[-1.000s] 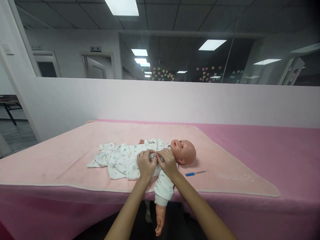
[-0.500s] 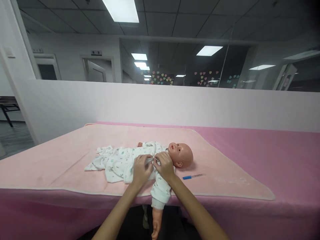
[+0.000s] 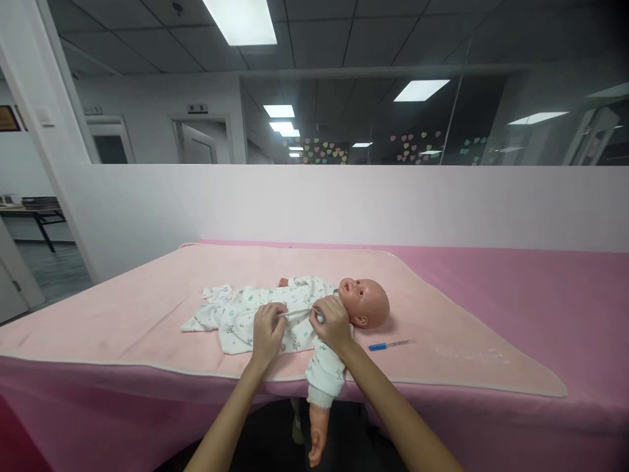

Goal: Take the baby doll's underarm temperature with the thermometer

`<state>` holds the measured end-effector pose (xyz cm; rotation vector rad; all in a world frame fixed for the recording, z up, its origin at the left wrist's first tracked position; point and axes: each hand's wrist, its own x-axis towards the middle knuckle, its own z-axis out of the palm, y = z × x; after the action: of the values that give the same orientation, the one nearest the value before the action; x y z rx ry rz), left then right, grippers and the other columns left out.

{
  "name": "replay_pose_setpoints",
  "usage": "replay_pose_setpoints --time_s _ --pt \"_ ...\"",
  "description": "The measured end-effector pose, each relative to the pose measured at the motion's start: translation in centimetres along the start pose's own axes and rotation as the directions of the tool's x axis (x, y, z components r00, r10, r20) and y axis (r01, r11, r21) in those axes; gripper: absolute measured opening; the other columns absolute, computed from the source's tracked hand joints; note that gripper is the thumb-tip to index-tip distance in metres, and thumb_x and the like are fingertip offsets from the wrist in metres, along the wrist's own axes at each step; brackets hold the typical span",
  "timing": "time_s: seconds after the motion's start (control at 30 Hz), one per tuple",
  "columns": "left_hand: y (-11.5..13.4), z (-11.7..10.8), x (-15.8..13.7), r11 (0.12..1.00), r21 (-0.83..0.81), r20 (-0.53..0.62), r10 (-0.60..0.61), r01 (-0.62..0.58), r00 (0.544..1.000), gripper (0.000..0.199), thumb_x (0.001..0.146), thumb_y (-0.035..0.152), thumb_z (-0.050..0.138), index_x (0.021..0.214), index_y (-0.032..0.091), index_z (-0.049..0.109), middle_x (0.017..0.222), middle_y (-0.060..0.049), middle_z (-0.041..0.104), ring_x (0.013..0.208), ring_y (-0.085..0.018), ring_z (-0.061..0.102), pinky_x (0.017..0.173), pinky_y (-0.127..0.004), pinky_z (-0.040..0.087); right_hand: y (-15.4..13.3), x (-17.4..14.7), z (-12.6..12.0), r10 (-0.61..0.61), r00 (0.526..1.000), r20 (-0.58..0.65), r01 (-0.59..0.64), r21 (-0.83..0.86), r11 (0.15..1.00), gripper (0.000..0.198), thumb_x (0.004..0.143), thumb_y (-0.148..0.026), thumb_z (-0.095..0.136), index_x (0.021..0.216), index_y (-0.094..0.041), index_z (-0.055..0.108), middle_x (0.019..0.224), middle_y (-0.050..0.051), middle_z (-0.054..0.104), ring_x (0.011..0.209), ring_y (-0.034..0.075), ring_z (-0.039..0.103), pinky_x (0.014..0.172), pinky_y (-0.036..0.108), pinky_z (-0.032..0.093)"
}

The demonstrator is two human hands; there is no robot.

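Lower centre of frame, our left hand (image 3: 268,333) and right hand (image 3: 333,322), both pinching a white tie (image 3: 297,313) stretched between them, a doll (image 3: 299,337) in printed clothes (image 3: 240,321) lying beneath; blue-capped stick (image 3: 379,347) near its head (image 3: 372,303)

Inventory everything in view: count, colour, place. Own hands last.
Table cover: 1, pink, foreground
Blanket: 1, peach, on the table cover
Doll: 1, brown, on the blanket
Garment: 1, white, printed, on the doll
White strip: 1, white, over the garment
Stick: 1, blue and clear, by the doll's head
Low wall: 1, white, behind table cover
Glass: 1 expanse, dark, above low wall
Heart stickers: many, mixed pastels, at the glass
Ceiling lights: several, white, overhead
Doors: at least 2, pale, back left
Side table: 1, dark-legged, far left
Wall frame: at least 1, brown, far left
Left hand: 1, bare, pinching white strip
Right hand: 1, bare, at strip's other end
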<state>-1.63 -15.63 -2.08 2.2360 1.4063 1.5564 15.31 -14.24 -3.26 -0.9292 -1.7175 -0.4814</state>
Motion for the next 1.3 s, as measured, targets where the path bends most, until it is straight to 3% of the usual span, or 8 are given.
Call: replay_pose_setpoints --time_s 0.13,0.4,0.67,1.07,1.3 --pt "-0.02 -0.04 -0.06 0.999 0.005 0.003 -0.043 0.043 0.999 0.014 0.075 0.020 0.039 0.071 0.019 0.053 0.073 -0.002 0.059 0.075 -0.018 0.052 0.073 -0.032 0.039 -0.05 0.05 -0.14 0.026 1.000 0.018 -0.026 0.010 1.000 0.009 0.076 -0.013 0.047 0.070 -0.018 0.051 0.065 0.002 0.053 0.067 0.015 0.046 0.067 0.028 0.035" --pt "-0.41 0.16 -0.20 0.994 -0.068 0.001 -0.090 0.090 0.996 0.019 0.081 0.027 0.038 0.081 0.019 0.056 0.084 -0.003 0.063 0.086 -0.019 0.055 0.078 -0.032 0.041 0.16 0.00 -0.04 0.062 0.997 0.034 -0.063 0.034 0.997 0.010 0.076 -0.013 0.047 0.069 -0.018 0.053 0.066 0.002 0.054 0.068 0.015 0.046 0.067 0.028 0.035" --pt "-0.05 0.24 -0.26 0.997 0.077 0.071 0.004 -0.010 0.997 0.021 0.076 0.021 0.043 0.092 0.021 0.057 0.092 -0.003 0.063 0.090 -0.021 0.054 0.087 -0.038 0.034 0.25 -0.02 0.00 0.085 0.996 0.036 -0.087 0.060 0.994 0.011 0.076 -0.014 0.047 0.070 -0.018 0.054 0.066 0.002 0.055 0.069 0.015 0.049 0.068 0.028 0.037" --pt "0.16 -0.04 -0.31 0.998 -0.017 -0.010 -0.061 0.061 0.998 0.018 0.081 0.025 0.043 0.085 0.021 0.060 0.083 -0.001 0.063 0.083 -0.019 0.056 0.077 -0.033 0.041 0.21 0.04 -0.02 0.087 0.996 0.029 -0.089 0.072 0.993 0.010 0.077 -0.015 0.048 0.071 -0.019 0.055 0.066 0.002 0.057 0.069 0.015 0.049 0.066 0.028 0.037" --pt "-0.18 0.19 -0.23 0.998 -0.048 -0.137 -0.041 0.035 0.990 0.016 0.074 0.020 0.049 0.075 0.023 0.064 0.080 0.000 0.063 0.082 -0.018 0.058 0.076 -0.032 0.043 0.30 -0.01 0.00 0.070 0.997 0.020 -0.071 0.046 0.996 0.011 0.077 -0.016 0.048 0.070 -0.018 0.056 0.066 0.003 0.057 0.068 0.015 0.049 0.067 0.028 0.038"
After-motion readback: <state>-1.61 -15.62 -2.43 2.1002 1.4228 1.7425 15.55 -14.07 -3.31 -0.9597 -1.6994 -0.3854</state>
